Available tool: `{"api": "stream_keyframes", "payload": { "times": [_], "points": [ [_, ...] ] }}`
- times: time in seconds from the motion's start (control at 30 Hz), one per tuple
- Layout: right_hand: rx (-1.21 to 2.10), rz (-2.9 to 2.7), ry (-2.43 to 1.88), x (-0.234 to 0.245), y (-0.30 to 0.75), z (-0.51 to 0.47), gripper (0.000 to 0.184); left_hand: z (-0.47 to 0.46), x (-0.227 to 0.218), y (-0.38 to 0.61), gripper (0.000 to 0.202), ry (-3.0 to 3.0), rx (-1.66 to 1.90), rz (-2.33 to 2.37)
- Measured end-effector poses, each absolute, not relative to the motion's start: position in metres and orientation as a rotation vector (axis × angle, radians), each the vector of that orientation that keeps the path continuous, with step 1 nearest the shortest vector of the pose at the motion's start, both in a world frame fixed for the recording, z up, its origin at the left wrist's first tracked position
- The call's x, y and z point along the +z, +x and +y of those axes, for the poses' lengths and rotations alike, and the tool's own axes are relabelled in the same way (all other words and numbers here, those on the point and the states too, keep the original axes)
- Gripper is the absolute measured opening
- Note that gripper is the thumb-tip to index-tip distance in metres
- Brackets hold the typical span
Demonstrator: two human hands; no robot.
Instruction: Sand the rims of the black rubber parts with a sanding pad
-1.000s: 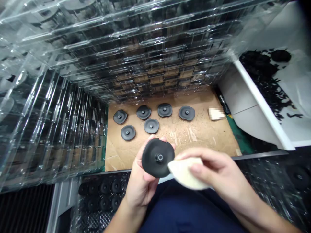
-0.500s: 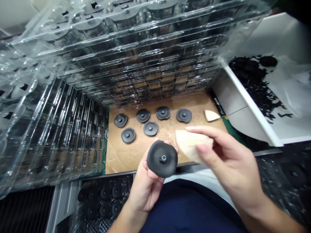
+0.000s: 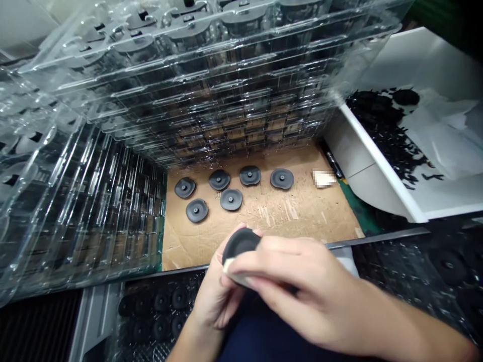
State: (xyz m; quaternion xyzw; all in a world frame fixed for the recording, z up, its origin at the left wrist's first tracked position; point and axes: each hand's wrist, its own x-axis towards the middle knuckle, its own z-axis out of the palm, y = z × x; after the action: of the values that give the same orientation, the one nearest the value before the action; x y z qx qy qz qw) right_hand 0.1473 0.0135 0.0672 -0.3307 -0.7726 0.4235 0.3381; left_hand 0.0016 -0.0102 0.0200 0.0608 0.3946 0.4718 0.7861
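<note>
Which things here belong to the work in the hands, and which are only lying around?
In use:
black disc, held in the left hand
pale pad, held against it by the right hand

Lying around:
six discs on the cardboard
clear trays, stacked
white bin with black scraps

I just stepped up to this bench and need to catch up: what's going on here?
A person holds a black disc in the left hand and presses a pale pad against its face with the right hand, which covers most of the disc. Six loose discs lie apart on the cardboard sheet beyond the hands. Stacks of clear trays rise behind and to the left, and a white bin with black scraps stands on the right.
</note>
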Motion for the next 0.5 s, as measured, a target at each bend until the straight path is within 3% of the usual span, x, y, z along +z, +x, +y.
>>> {"api": "stream_keyframes", "payload": {
  "times": [0.07,0.17,0.3,0.5],
  "points": [
    [1.161,-2.074,-1.0,0.073,0.16,0.009,0.02,-0.01,0.017,0.0,0.051,0.124,0.998,0.795],
    [0.961,-2.123,-1.244,0.078,0.17,0.006,0.02,-0.009,0.012,-0.001,0.05,0.111,0.989,0.773],
    [0.588,-2.16,-1.254,0.075,0.161,0.005,0.022,-0.006,0.01,-0.001,0.051,0.166,1.04,0.769],
    [0.374,-2.175,-1.268,0.066,0.149,0.008,0.026,-0.001,0.012,-0.004,0.07,0.209,1.096,0.865]
  ]
}}
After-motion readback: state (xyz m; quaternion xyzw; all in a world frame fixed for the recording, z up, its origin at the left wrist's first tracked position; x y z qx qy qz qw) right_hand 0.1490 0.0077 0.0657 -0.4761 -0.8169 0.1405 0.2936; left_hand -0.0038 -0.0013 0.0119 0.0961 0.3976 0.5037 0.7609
